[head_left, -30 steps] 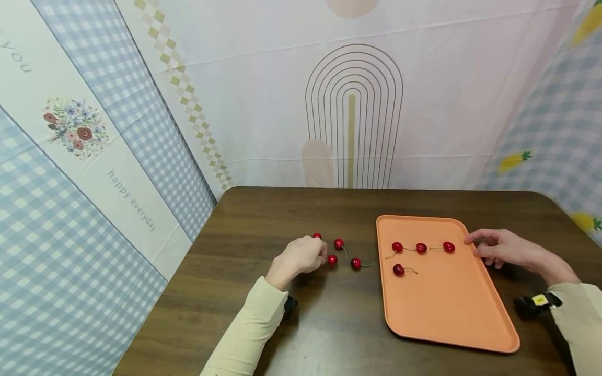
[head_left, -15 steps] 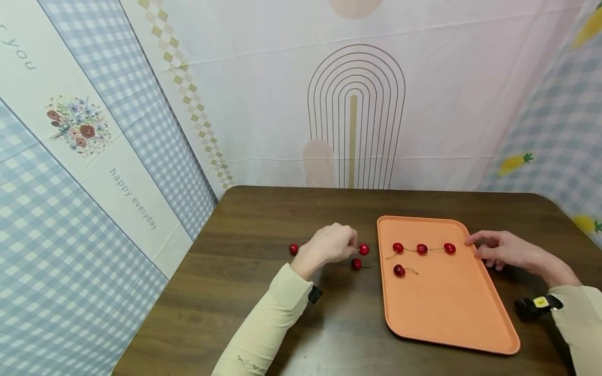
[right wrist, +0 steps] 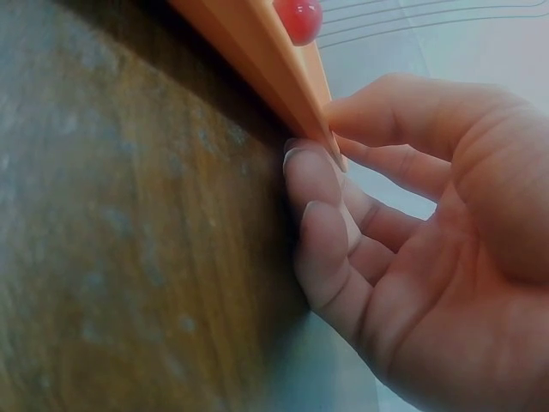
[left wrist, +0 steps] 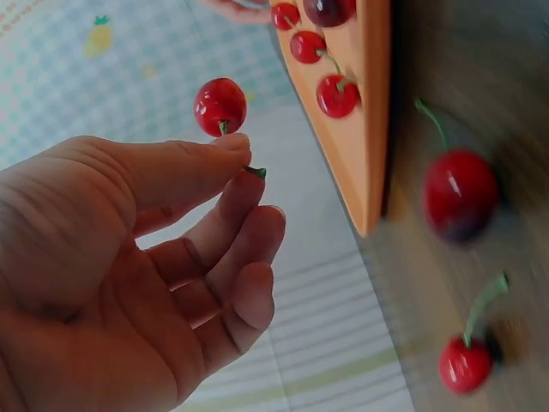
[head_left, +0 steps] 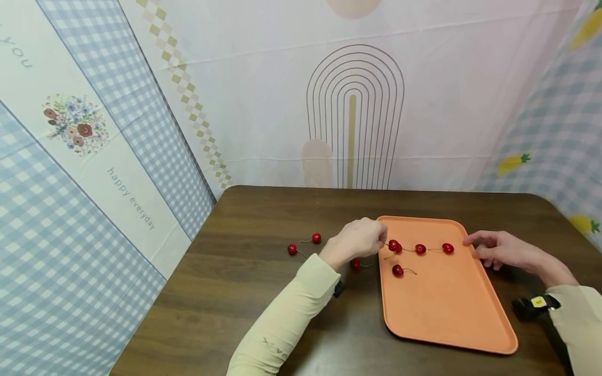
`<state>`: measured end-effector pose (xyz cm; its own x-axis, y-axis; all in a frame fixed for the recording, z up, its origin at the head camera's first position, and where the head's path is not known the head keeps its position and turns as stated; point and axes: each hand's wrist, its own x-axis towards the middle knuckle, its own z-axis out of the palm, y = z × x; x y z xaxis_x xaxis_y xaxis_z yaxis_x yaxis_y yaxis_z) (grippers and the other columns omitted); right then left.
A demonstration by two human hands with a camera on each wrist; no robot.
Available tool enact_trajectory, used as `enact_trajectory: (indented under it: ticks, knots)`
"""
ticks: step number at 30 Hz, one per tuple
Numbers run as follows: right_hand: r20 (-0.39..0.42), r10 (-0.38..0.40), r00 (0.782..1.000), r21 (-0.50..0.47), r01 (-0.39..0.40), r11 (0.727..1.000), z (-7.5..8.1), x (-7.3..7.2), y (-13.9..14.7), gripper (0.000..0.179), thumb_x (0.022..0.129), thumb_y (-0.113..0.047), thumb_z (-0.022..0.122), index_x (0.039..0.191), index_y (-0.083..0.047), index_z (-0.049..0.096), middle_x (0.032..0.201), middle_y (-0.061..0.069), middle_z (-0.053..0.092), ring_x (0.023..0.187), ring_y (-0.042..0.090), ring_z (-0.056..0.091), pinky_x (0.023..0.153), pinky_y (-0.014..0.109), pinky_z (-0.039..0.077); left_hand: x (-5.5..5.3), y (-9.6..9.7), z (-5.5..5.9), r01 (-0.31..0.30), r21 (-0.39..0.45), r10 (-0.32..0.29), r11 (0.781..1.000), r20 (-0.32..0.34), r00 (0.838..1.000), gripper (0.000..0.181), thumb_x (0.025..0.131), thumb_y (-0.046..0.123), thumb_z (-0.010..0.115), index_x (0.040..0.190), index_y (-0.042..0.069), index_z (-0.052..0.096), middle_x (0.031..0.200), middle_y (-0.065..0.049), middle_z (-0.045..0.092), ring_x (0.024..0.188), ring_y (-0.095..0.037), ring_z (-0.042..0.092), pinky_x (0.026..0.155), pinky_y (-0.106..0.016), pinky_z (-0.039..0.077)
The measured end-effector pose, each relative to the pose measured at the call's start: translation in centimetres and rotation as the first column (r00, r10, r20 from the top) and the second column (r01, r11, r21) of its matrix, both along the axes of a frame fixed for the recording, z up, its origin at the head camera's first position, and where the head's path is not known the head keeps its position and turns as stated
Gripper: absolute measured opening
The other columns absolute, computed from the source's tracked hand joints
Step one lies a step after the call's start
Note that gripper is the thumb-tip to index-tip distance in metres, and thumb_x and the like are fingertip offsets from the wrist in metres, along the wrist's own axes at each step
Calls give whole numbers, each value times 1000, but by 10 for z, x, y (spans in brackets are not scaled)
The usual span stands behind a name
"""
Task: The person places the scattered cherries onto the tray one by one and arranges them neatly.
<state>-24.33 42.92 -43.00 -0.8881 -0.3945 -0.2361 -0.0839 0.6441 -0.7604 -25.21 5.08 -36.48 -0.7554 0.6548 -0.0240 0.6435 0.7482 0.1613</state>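
Note:
My left hand pinches a cherry by its stem between thumb and forefinger. This held cherry hangs over the left edge of the orange tray, partly in front of another cherry in the head view. On the tray lie several red cherries with green stems, among them a middle cherry, a right-hand cherry and a lower cherry. At the tray's right side, my right hand grips the rim, thumb on top and fingertips against the underside.
Left of the tray, a far cherry, a left cherry and a near cherry lie on the brown table. My left hand and forearm hide part of the tabletop. A patterned cloth hangs behind the table.
My left hand has moved right from among the loose cherries to the tray's left edge, bringing a cherry by its stem. My right hand stays at the tray rim.

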Motion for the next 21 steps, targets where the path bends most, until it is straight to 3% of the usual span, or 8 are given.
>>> enact_trajectory:
  ticks: [6, 12, 21]
  knots:
    - [4, -9, 1000, 2, 8, 1000, -2, 0, 1, 39, 100, -19, 56, 129, 4, 48, 80, 3, 60, 66, 20, 57, 58, 31, 51, 0, 26, -3, 40, 16, -40, 999, 17, 999, 11, 95, 18, 60, 85, 22, 62, 79, 12, 59, 69, -5, 54, 53, -19, 42]
    - [2, -9, 1000, 13, 9, 1000, -1, -2, 0, 40, 99, -19, 56, 130, 5, 47, 80, 4, 61, 65, 20, 58, 58, 32, 51, 0, 46, -8, 101, -46, -103, 994, -28, 994, 13, 94, 16, 60, 84, 22, 63, 79, 13, 59, 70, -3, 52, 60, -16, 40]
    - [10, -20, 1000, 22, 20, 1000, -2, -2, 1, 41, 99, -20, 57, 130, 5, 47, 81, 4, 60, 66, 20, 58, 58, 32, 51, 6, 72, -22, 72, -97, -69, 993, 36, 997, 15, 94, 22, 62, 80, 24, 62, 76, 13, 58, 69, -3, 52, 58, -15, 39]
